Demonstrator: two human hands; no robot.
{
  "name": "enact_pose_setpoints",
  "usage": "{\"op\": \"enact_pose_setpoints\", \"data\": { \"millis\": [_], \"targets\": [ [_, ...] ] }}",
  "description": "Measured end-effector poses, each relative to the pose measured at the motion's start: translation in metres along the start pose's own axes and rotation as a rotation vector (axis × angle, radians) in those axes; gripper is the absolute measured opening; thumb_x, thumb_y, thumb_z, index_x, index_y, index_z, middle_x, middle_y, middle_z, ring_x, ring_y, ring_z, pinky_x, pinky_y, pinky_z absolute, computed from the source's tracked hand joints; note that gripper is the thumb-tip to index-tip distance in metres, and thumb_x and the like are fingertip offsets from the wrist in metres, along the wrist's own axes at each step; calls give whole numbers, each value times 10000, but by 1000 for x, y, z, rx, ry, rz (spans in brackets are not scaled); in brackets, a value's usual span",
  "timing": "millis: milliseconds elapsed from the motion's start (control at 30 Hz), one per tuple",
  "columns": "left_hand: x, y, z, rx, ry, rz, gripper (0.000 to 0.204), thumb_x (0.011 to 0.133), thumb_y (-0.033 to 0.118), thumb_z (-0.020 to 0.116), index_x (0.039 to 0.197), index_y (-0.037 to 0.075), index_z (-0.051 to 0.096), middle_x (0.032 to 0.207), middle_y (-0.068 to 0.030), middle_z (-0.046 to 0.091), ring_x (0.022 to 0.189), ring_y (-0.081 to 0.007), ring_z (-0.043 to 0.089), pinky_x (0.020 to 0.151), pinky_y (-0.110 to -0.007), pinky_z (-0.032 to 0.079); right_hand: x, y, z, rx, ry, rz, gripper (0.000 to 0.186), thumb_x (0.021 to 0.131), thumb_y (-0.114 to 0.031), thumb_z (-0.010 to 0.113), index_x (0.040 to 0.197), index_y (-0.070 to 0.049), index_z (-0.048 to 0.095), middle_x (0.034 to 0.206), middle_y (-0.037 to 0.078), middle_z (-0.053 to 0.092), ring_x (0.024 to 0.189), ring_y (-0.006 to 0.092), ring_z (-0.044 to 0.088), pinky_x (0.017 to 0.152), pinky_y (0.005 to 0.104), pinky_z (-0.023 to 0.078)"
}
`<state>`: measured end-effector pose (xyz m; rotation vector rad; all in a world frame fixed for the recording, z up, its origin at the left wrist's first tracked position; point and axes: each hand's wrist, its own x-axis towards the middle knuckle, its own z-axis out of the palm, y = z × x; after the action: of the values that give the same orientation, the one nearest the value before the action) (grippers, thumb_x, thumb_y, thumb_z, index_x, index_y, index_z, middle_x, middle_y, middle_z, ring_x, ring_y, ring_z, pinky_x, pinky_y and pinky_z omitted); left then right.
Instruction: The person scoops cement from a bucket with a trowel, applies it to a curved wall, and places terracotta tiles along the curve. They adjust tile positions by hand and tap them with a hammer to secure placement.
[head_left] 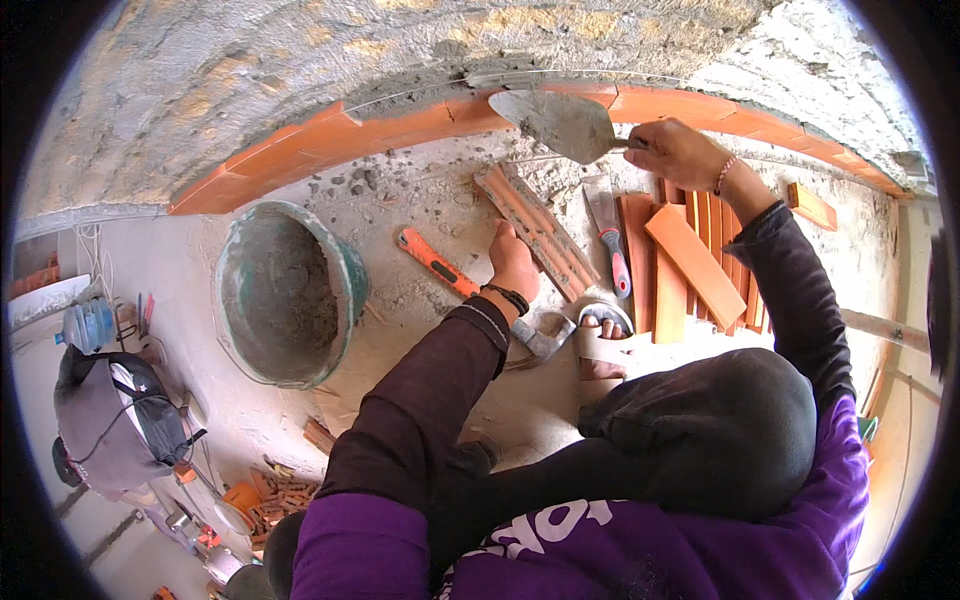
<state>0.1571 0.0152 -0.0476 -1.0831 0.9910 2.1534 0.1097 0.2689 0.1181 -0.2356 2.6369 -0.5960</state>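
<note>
My left hand (pixel 512 262) grips a long terracotta tile (pixel 548 232) by its near edge. The ridged back of the tile faces up, with grey mortar smears on it. In my right hand (pixel 680 152) is the handle of a pointed trowel (pixel 560 122), its blade reaching left in front of the wall. Behind the blade, a row of orange tiles (pixel 400 128) runs along the wall's base, with grey mortar above part of it. A hammer (pixel 430 260) with an orange handle lies under my left wrist, its metal head beside my sandal.
A green bucket (pixel 357 290) of grey mortar stands to the left. Right of the held tile lie a red-and-grey-handled tool (pixel 612 250) and a pile of loose tiles (pixel 697 265). A thin string (pixel 570 72) stretches along the wall. A backpack (pixel 115 420) sits far left.
</note>
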Motion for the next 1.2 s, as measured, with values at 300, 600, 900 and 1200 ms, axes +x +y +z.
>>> {"op": "enact_pose_setpoints", "data": {
  "millis": [300,600,900,1200],
  "targets": [
    [-10,1,-4,138,-23,72,688,1036,553,232,1370,-21,415,1305,-136,526,1202,-239,500,1095,-410,352,34,20,-21,-74,-118,-113,367,961,-332,575,938,26,651,788,203,626,725,327,590,708,436,459],
    [-19,15,-29,1147,13,401,406,1001,340,422,1149,-4,578,1065,-155,595,988,-316,571,911,-420,446,41,16,-33,-29,-214,57,360,956,-313,585,889,39,617,712,152,552,659,230,507,636,394,430],
    [-28,20,-56,1711,20,1005,365,831,83,644,1180,22,552,1161,-203,517,1088,-385,519,943,-468,420,39,24,-32,-33,-158,9,393,955,-334,591,850,44,599,649,141,525,600,231,480,603,394,423],
    [-26,17,-65,1746,-196,1002,356,816,44,636,1162,19,555,1047,-179,561,1038,-389,534,892,-481,435,46,35,-10,-105,94,-214,374,957,-312,599,845,43,642,659,172,573,606,275,562,606,418,452]
  ]
}}
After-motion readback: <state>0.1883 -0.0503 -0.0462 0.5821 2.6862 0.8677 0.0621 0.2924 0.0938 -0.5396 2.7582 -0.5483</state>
